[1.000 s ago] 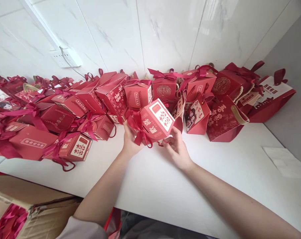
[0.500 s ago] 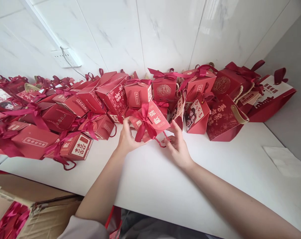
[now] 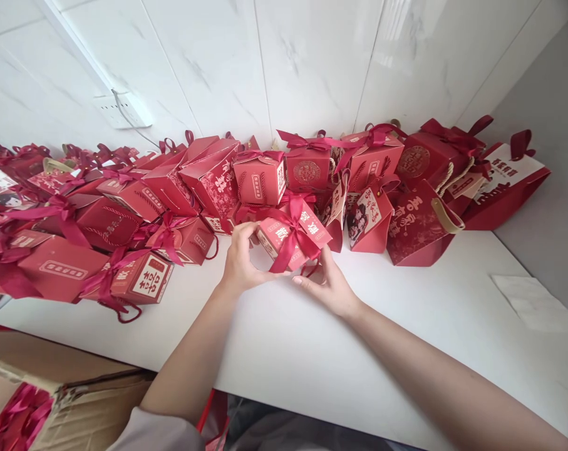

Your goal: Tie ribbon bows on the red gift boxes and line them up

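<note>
A small red gift box [image 3: 277,233] with pale printed characters and a dark pink ribbon bow on top is between my two hands, low over the white tabletop. My left hand [image 3: 244,262] grips its left side, the thumb along the lower edge. At the right corner, my right hand [image 3: 331,283] holds the box with its fingers against the side and the thumb below. Part of a twisted red cord shows by the right fingers. Behind the box stands another red gift box [image 3: 260,178] with cord handles.
Red gift boxes [image 3: 61,266] crowd the left and back along the tiled wall. Red gift bags [image 3: 419,225] stand at the right. A white paper sheet [image 3: 532,304] lies near the grey side wall. An opened cardboard carton [image 3: 91,407] with red ribboned items sits at lower left.
The gift box has shifted slightly right and turned between my hands. My right fingers have closed in on its corner, and less of the cord loop shows.
</note>
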{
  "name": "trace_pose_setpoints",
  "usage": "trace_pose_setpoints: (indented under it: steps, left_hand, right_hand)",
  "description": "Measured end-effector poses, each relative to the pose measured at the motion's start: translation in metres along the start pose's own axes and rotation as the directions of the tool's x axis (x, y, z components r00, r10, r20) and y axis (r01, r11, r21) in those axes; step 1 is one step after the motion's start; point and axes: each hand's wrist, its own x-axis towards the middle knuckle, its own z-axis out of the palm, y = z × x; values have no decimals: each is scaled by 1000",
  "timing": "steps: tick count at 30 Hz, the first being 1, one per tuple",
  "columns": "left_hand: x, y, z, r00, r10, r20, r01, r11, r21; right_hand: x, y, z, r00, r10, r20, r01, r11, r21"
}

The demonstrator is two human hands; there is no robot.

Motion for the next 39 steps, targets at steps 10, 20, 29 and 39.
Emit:
trace_pose_setpoints:
  steps: [10,20,29,39]
  left_hand:
    - [0,-4,-1,996,-34,80,58,946,-320]
    - [13,-9,1,867,-357,-349,186,879,-439]
    - [10,-15,8,844,-463,-270,356,862,-361]
    - [8,-8,11,894,-418,-162,361,885,-293]
  right_hand:
    - [-4,-3,2,989,-96,-110,107,990,95]
    - [3,0,-5,892,334,305,-451,610,651]
    - [10,-7,-15,782,318,536,-620,306,723]
    - [10,-5,-12,839,391,378,-527,416,741]
